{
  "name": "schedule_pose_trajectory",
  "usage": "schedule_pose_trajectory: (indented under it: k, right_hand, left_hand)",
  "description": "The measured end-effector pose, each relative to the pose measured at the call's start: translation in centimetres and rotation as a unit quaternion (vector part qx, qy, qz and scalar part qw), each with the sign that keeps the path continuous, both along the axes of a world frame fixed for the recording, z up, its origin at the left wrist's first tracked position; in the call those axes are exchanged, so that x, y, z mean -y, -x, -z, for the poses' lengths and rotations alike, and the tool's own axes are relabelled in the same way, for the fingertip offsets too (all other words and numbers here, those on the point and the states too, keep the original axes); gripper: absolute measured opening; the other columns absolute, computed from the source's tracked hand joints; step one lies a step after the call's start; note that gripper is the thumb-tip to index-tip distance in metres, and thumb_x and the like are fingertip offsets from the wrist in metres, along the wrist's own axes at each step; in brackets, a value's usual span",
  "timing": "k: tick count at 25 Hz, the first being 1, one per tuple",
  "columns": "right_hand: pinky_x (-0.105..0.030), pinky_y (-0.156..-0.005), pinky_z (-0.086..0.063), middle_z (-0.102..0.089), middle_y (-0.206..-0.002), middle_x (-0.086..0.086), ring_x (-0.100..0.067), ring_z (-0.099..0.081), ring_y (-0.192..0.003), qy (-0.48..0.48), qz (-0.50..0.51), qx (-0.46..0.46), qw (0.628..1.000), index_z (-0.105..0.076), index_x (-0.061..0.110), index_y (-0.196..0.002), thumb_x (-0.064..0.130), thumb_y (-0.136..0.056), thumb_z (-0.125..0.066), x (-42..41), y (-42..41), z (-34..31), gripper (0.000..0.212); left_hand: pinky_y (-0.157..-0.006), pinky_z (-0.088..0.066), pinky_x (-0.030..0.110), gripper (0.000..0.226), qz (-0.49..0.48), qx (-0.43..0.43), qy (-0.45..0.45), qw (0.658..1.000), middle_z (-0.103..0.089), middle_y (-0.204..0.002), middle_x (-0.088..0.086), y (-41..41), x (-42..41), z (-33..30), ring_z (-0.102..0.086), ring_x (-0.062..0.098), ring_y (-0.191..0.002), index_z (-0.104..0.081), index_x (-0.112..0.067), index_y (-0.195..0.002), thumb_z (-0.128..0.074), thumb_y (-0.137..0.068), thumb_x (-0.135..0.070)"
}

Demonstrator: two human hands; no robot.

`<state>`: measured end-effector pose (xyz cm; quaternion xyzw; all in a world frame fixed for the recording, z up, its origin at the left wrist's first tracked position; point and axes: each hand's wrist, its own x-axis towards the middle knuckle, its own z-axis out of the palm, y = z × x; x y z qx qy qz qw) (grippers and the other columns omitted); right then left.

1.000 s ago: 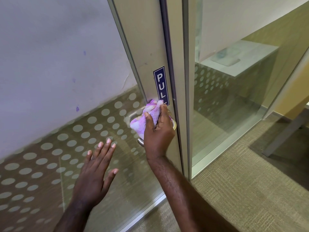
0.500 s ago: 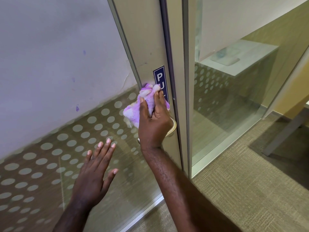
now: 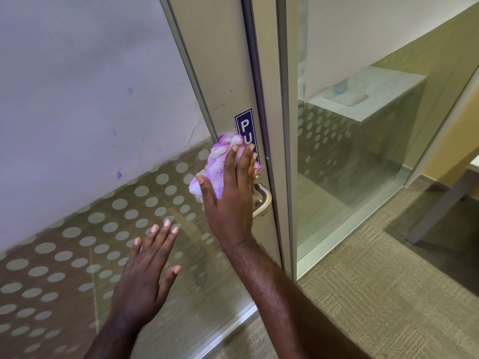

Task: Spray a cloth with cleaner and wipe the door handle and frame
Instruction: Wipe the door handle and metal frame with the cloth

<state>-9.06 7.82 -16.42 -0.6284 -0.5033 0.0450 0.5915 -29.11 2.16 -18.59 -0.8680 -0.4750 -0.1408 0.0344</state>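
A purple and white cloth (image 3: 216,164) is pressed flat against the beige door stile (image 3: 217,73) by my right hand (image 3: 230,193), just above the metal lever handle (image 3: 263,199). The cloth covers the lower half of the blue PULL sticker (image 3: 245,125). My right palm hides most of the handle; only its bent end shows at the right. Lower left, my left hand (image 3: 147,273) rests flat on the glass panel (image 3: 77,229) with its fingers spread, holding nothing. No spray bottle is in view.
The door glass carries a band of frosted dots. Right of the stile stands the metal door frame (image 3: 285,125), then a fixed glass panel (image 3: 350,164) with a white counter behind it. Brown carpet (image 3: 375,307) covers the floor at the lower right.
My right hand has moved the cloth up from the handle onto the stile over the sticker, and its fingers have flattened out. The left hand has stayed on the glass.
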Motion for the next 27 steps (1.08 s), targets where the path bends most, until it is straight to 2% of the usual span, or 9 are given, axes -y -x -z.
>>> schedule_pose_trajectory:
  k: [2, 4, 8, 12, 17, 20, 23, 25, 27]
  right_hand:
    - [-0.044, -0.122, -0.019, -0.003, -0.165, -0.01, -0.024, -0.002, -0.153, 0.011, 0.003, 0.0, 1.0, -0.011, 0.014, -0.156, 0.052, -0.098, -0.042, -0.1, 0.0, -0.1, 0.076]
    - [-0.045, -0.121, -0.025, -0.012, -0.163, -0.011, -0.027, -0.012, -0.152, -0.004, 0.012, -0.012, 1.0, -0.012, 0.014, -0.154, 0.039, -0.099, -0.054, -0.1, 0.0, -0.1, 0.074]
    - [-0.041, -0.115, -0.034, -0.038, -0.154, -0.017, -0.033, -0.036, -0.143, -0.023, 0.052, -0.003, 0.998, -0.034, 0.006, -0.149, 0.015, -0.09, -0.069, 0.3, -0.2, 0.6, 0.069]
    - [-0.031, -0.117, -0.026, -0.037, -0.155, -0.014, -0.027, -0.034, -0.144, 0.012, 0.02, -0.056, 0.998, -0.037, 0.004, -0.148, 0.015, -0.094, -0.064, 0.9, 0.0, 1.1, 0.062]
    - [-0.017, -0.114, -0.025, -0.043, -0.153, -0.006, -0.017, -0.038, -0.143, 0.032, 0.012, -0.219, 0.975, -0.038, 0.01, -0.149, 0.025, -0.096, -0.062, 1.3, 0.6, 0.4, 0.06]
    - [-0.007, -0.108, -0.027, -0.053, -0.146, -0.005, -0.013, -0.047, -0.135, 0.021, 0.025, -0.276, 0.961, -0.043, 0.011, -0.147, 0.025, -0.096, -0.063, 1.2, 0.6, -0.7, 0.057]
    - [0.003, -0.1, -0.025, -0.056, -0.142, -0.005, -0.01, -0.05, -0.13, -0.003, 0.027, -0.287, 0.958, -0.045, 0.011, -0.146, 0.023, -0.096, -0.063, 1.0, 0.6, -2.5, 0.055]
    - [0.002, -0.101, -0.027, -0.055, -0.143, -0.006, -0.011, -0.051, -0.131, -0.032, 0.027, -0.273, 0.961, -0.045, 0.009, -0.145, 0.021, -0.095, -0.065, 1.0, 0.7, -3.8, 0.056]
    - [-0.009, -0.104, -0.035, -0.056, -0.141, -0.009, -0.015, -0.053, -0.13, -0.078, 0.027, -0.249, 0.965, -0.047, 0.006, -0.143, 0.017, -0.093, -0.067, 1.1, 0.4, -4.8, 0.055]
  left_hand:
    - [-0.122, -0.003, 0.032, 0.063, 0.0, 0.0, 0.0, 1.0, -0.025, -0.161, 0.003, 0.0, 0.0, 0.0, -0.011, 0.014, -0.151, -0.028, -0.014, -0.153, -0.021, -0.102, -0.051]
    - [-0.123, -0.001, 0.031, 0.063, 0.0, 0.002, 0.0, 1.0, -0.024, -0.161, 0.003, 0.0, 0.1, 0.0, -0.01, 0.014, -0.151, -0.027, -0.015, -0.153, -0.021, -0.102, -0.052]
    - [-0.122, -0.001, 0.031, 0.064, -0.002, 0.004, 0.0, 1.0, -0.025, -0.161, 0.003, -0.1, 0.1, 0.1, -0.01, 0.015, -0.151, -0.028, -0.014, -0.153, -0.022, -0.102, -0.052]
    - [-0.123, -0.001, 0.031, 0.064, -0.004, 0.005, 0.003, 1.0, -0.023, -0.162, 0.002, -0.1, 0.1, 0.1, -0.011, 0.016, -0.151, -0.026, -0.015, -0.153, -0.021, -0.102, -0.053]
    - [-0.123, -0.002, 0.031, 0.063, -0.003, 0.012, 0.005, 1.0, -0.023, -0.162, 0.0, 0.0, 0.2, 0.0, -0.012, 0.015, -0.151, -0.026, -0.017, -0.154, -0.022, -0.102, -0.052]
    - [-0.123, -0.002, 0.031, 0.063, -0.005, 0.009, 0.002, 1.0, -0.023, -0.162, 0.001, 0.0, 0.2, 0.0, -0.011, 0.015, -0.151, -0.027, -0.016, -0.153, -0.022, -0.102, -0.052]
    - [-0.123, -0.002, 0.032, 0.063, -0.006, 0.009, 0.002, 1.0, -0.023, -0.162, 0.002, -0.1, 0.1, 0.2, -0.011, 0.016, -0.151, -0.026, -0.016, -0.154, -0.022, -0.102, -0.052]
    - [-0.123, -0.001, 0.032, 0.063, -0.006, 0.008, 0.004, 1.0, -0.022, -0.162, 0.001, 0.0, 0.1, 0.2, -0.01, 0.015, -0.152, -0.025, -0.017, -0.154, -0.021, -0.102, -0.053]
    - [-0.123, -0.001, 0.032, 0.063, -0.006, 0.005, 0.004, 1.0, -0.022, -0.162, 0.001, 0.0, 0.0, 0.2, -0.01, 0.015, -0.152, -0.024, -0.017, -0.154, -0.021, -0.102, -0.053]
